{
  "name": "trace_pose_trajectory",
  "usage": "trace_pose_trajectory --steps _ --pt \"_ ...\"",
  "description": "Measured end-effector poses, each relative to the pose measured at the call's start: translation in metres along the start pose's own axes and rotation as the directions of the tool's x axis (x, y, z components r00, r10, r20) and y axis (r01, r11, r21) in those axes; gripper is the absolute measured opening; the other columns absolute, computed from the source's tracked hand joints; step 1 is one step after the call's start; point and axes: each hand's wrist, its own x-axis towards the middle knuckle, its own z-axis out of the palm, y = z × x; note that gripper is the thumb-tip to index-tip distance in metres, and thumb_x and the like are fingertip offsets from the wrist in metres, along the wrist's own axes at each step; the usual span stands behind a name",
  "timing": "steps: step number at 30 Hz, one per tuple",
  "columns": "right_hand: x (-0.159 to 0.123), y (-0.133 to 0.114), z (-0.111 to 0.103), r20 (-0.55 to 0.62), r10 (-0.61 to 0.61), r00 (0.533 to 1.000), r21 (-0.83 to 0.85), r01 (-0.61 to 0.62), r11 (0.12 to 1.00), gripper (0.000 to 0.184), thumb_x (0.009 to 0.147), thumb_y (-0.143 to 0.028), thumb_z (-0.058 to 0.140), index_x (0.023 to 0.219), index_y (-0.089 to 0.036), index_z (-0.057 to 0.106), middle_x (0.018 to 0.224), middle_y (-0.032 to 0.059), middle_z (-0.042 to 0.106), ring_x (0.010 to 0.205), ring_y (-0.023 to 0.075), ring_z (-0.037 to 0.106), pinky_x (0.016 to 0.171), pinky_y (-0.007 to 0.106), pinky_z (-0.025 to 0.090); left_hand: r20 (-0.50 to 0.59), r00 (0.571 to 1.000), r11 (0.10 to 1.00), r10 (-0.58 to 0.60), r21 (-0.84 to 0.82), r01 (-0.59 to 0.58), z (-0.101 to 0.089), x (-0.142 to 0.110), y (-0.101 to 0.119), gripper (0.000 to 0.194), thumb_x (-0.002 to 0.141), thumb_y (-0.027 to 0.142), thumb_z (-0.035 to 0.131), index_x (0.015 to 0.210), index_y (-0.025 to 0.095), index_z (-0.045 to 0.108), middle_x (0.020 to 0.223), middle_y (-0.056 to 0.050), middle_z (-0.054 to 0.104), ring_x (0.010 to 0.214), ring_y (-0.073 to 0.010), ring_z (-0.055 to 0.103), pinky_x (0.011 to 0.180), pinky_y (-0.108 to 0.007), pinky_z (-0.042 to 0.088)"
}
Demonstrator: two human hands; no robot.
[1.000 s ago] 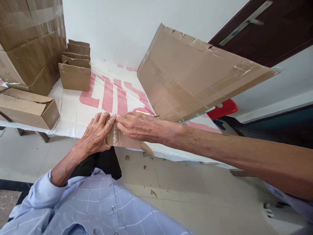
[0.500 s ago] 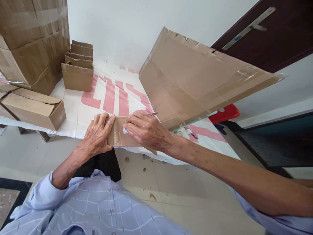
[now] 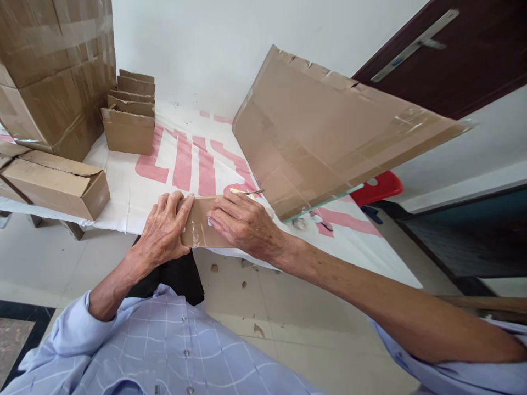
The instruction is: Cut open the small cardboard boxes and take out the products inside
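A brown cardboard piece (image 3: 201, 220) lies at the near edge of the table, with clear tape near its left end. Whether it is a flat sheet or a small box, I cannot tell. My left hand (image 3: 167, 226) grips its left end, fingers over the far side and the thumb at the near side. Over its right part lies my right hand (image 3: 247, 224), fingers bent and pressed together. A small white label with a blue edge (image 3: 209, 221) shows at these fingertips; the rest is hidden. Just beyond the right hand, a thin dark metal tip (image 3: 256, 192) sticks out.
A large cardboard sheet (image 3: 321, 131) leans against the wall at the right. Small boxes (image 3: 128, 131) and a long box (image 3: 61, 184) stand left on the white-and-red cloth (image 3: 181, 159), by stacked taped cartons (image 3: 61, 82). A red stool (image 3: 379, 189) is behind. Scraps (image 3: 258, 330) litter the floor.
My right hand has shifted right along the cardboard, uncovering the tape and part of the label. Its fingers went from stretched to bent. My left hand has kept its grip on the left end.
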Motion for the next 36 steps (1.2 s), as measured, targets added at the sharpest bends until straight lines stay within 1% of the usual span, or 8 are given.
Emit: trace_pose_trajectory --steps 3,8,14,19,24,27,33,36 --pt "-0.0012 0.0005 0.0015 0.008 -0.003 1.0 0.0 0.003 1.0 0.027 0.106 -0.005 0.058 0.088 -0.017 0.074 0.089 0.0086 0.07 0.088 0.0239 0.054 0.079 0.038 0.046 0.01 1.0 1.0 -0.001 0.003 0.001 0.0006 -0.0006 0.0002 0.109 0.068 0.021 0.074 0.169 0.021 0.034 0.152 -0.022 0.051 0.137 -0.0444 0.05 0.105 -0.062 0.058" --pt "-0.0015 -0.0015 0.0053 0.065 0.047 0.997 0.043 -0.05 0.998 0.026 0.105 -0.005 0.057 0.089 -0.017 0.074 0.091 0.0088 0.068 0.088 0.0244 0.053 0.081 0.039 0.044 0.006 1.0 1.0 -0.007 -0.013 0.007 0.0013 -0.0006 -0.0006 0.11 0.068 0.021 0.076 0.17 0.024 0.035 0.153 -0.021 0.051 0.138 -0.0442 0.05 0.106 -0.062 0.057" --pt "-0.0044 -0.0055 0.0028 0.024 0.004 1.0 0.112 -0.007 0.994 0.025 0.107 -0.008 0.055 0.093 -0.017 0.073 0.094 0.009 0.071 0.088 0.0238 0.056 0.083 0.04 0.05 0.021 0.998 0.999 -0.05 0.017 0.05 -0.0058 0.0029 -0.0026 0.108 0.068 0.023 0.076 0.167 0.017 0.035 0.148 -0.023 0.052 0.134 -0.0448 0.052 0.104 -0.062 0.057" --pt "-0.0061 0.0024 0.0014 -0.055 0.158 0.986 0.206 -0.143 0.968 0.024 0.107 -0.007 0.054 0.105 -0.019 0.074 0.102 0.0093 0.072 0.094 0.0248 0.061 0.089 0.042 0.055 0.012 0.999 0.998 -0.05 0.031 0.049 -0.0074 0.0014 -0.0052 0.107 0.069 0.025 0.076 0.166 0.013 0.035 0.149 -0.026 0.052 0.134 -0.0456 0.053 0.103 -0.061 0.057" --pt "-0.0047 0.0023 0.0073 -0.036 0.162 0.986 0.141 -0.156 0.978 0.025 0.106 -0.009 0.056 0.109 -0.021 0.077 0.101 0.009 0.072 0.096 0.0264 0.061 0.088 0.044 0.055 -0.01 0.999 0.998 -0.053 0.026 0.053 -0.0031 -0.0013 -0.007 0.108 0.071 0.027 0.076 0.168 0.017 0.032 0.15 -0.025 0.052 0.134 -0.0459 0.053 0.103 -0.062 0.056" --pt "-0.0027 0.0 0.0082 -0.016 0.163 0.987 0.095 -0.161 0.982 0.024 0.106 -0.01 0.057 0.109 -0.021 0.079 0.102 0.0094 0.072 0.098 0.0264 0.06 0.086 0.043 0.053 -0.01 0.998 0.998 -0.054 0.023 0.055 -0.0022 -0.0023 -0.0076 0.109 0.071 0.028 0.077 0.169 0.018 0.032 0.151 -0.025 0.051 0.134 -0.0462 0.052 0.103 -0.063 0.056" --pt "0.0003 -0.0021 0.0084 -0.08 0.122 0.989 0.096 -0.114 0.989 0.022 0.106 -0.008 0.059 0.103 -0.019 0.078 0.1 0.0099 0.07 0.095 0.0249 0.058 0.084 0.04 0.051 -0.034 0.997 0.997 -0.071 0.023 0.072 -0.0015 -0.0043 -0.0062 0.108 0.07 0.027 0.078 0.168 0.017 0.034 0.151 -0.025 0.051 0.134 -0.0462 0.052 0.103 -0.062 0.056" --pt "0.0008 -0.0053 0.0096 -0.085 0.152 0.985 0.09 -0.145 0.985 0.023 0.107 -0.01 0.058 0.101 -0.02 0.078 0.1 0.0099 0.07 0.094 0.025 0.057 0.085 0.041 0.051 -0.053 0.994 0.995 -0.091 0.032 0.093 0.0003 -0.0055 -0.0042 0.107 0.07 0.027 0.078 0.167 0.016 0.034 0.149 -0.025 0.052 0.132 -0.0457 0.053 0.101 -0.061 0.057"
